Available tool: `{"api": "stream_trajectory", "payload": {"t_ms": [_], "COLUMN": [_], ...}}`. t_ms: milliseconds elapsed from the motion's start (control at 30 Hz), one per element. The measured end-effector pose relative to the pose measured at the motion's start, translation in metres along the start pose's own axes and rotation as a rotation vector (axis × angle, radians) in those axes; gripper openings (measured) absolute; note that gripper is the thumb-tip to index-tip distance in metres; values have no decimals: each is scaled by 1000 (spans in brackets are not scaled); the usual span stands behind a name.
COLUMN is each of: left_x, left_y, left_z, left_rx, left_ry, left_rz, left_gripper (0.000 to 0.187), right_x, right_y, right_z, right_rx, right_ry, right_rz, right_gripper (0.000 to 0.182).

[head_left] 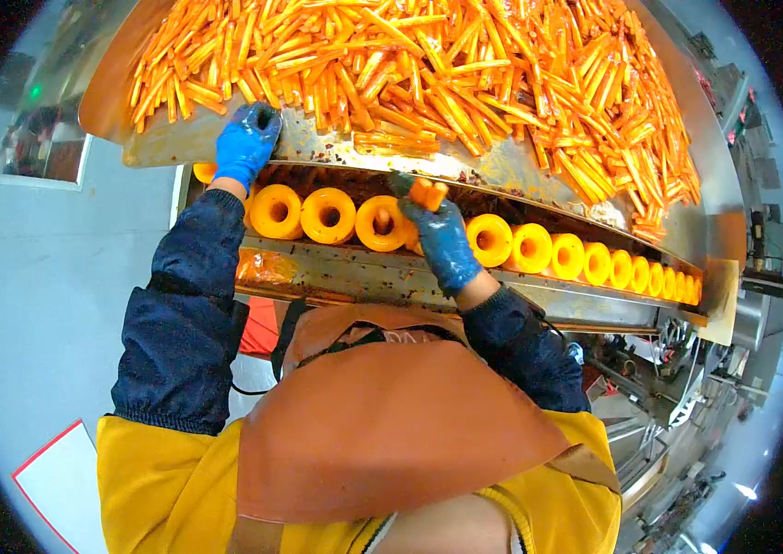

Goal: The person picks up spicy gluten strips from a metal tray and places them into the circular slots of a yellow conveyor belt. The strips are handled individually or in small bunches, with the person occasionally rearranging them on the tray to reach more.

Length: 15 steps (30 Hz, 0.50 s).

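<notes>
My left hand (248, 143), in a blue glove, is curled closed at the front edge of the metal tray (165, 143), close to the left end of a heap of glossy orange sticks (465, 74). What its fingers hold, if anything, is hidden. My right hand (445, 242), gloved in blue with dark smears, grips a few orange sticks (428, 194) whose ends poke out by the thumb. It hovers over a row of round yellow cups (328, 216) with funnel-shaped openings, hiding part of the row. A stick shows inside one cup (380, 223) just left of this hand.
The cup row runs along a metal channel (345, 272) below the tray and curves off right. An orange, glossy scrap (265, 268) lies on its left part. Dark bits dot the tray's front edge. Machine parts and cables (659, 397) stand at lower right.
</notes>
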<state>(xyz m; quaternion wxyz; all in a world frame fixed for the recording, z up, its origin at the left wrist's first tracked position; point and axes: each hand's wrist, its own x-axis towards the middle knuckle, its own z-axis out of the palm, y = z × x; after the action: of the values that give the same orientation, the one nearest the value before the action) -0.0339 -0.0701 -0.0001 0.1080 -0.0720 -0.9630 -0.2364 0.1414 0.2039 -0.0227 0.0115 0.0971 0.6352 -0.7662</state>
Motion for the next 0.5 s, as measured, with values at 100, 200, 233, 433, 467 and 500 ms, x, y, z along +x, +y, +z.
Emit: {"api": "stream_trajectory", "payload": {"t_ms": [100, 200, 233, 433, 467, 500], "left_x": [1, 0, 0, -1, -2, -1], "left_y": [-8, -7, -4, -3, -6, -7], "left_z": [7, 5, 3, 3, 3, 5], "left_rx": [29, 46, 40, 13, 13, 15], "left_ry": [27, 36, 11, 30, 26, 20], "left_rz": [3, 25, 21, 18, 10, 8], "left_gripper": [27, 27, 27, 28, 28, 27], "right_x": [-5, 5, 2, 9, 9, 9], "right_y": [-38, -32, -45, -7, -13, -20], "right_z": [7, 29, 46, 40, 38, 38], "right_rx": [84, 264, 262, -25, -229, -382], "right_ry": [57, -69, -90, -22, 39, 27], "right_rz": [50, 61, -44, -121, -119, -239], "right_gripper": [19, 17, 16, 33, 24, 22]}}
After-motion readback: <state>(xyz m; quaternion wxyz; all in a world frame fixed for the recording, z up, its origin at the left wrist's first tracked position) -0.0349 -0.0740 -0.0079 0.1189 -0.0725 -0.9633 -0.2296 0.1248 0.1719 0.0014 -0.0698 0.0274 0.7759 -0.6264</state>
